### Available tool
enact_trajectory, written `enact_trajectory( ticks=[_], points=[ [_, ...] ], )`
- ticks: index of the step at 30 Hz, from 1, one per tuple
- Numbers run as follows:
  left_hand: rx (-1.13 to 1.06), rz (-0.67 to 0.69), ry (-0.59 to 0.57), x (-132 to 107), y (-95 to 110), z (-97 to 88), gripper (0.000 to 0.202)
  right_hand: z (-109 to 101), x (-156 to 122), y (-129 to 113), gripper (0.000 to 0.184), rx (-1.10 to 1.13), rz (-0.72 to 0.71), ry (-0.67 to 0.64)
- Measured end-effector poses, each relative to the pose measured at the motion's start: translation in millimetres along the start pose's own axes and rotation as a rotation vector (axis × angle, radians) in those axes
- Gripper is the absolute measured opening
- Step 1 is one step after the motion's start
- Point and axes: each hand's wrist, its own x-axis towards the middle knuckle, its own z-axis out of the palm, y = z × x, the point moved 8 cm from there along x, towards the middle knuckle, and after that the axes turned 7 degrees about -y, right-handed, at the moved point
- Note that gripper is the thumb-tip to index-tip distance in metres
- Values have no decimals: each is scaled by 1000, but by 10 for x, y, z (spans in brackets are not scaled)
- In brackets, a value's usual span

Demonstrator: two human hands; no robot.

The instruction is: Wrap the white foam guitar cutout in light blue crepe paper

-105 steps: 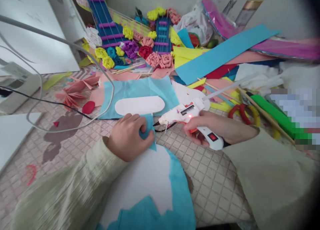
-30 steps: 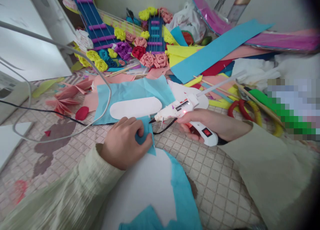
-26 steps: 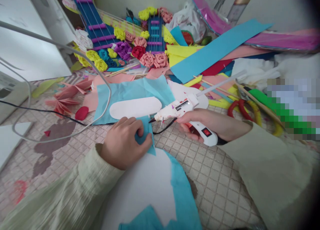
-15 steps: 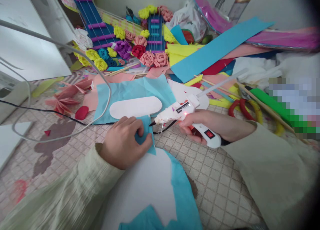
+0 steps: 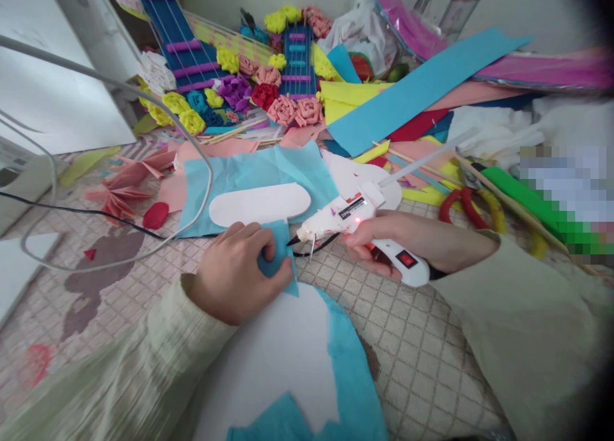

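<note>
My right hand (image 5: 384, 239) is wrapped round the handle of a white hot glue gun (image 5: 338, 214), whose small red light is lit and whose clear glue stick (image 5: 426, 158) juts from the back. Its dark nozzle points left, at the edge of a folded blue paper flap (image 5: 281, 236). My left hand (image 5: 247, 271) is closed on that flap, thumb and fingers pressing it. Below lies a rounded white board (image 5: 283, 345) with blue paper (image 5: 352, 351) folded over its edge. A white oblong piece (image 5: 261, 204) rests on a blue sheet (image 5: 249, 166) just beyond my left hand.
Paper-flower-covered blue guitar shapes (image 5: 298, 57) stand at the back. A long blue strip (image 5: 422, 92) lies over coloured paper. Red-and-yellow-handled scissors (image 5: 467, 208) and a green item (image 5: 518, 198) are at right. A grey cable (image 5: 204, 150) loops across the left.
The glue gun has shifted very slightly, its handle a little right and down, nozzle still by the flap's edge. My left hand stays almost in place.
</note>
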Motion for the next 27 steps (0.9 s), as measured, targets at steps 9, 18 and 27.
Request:
enact_trajectory(
  ticks=[9, 18, 27],
  points=[
    [-4, -1, -18, 1, 7, -3, 16, 6, -25, -18, 28, -23, 26, 12],
    [3, 5, -16, -6, 13, -10, 16, -10, -36, 11, 27, -48, 61, 15],
    [-2, 17, -45, -2, 21, -7, 13, -8, -46, 32, 27, -47, 79, 5]
  ],
)
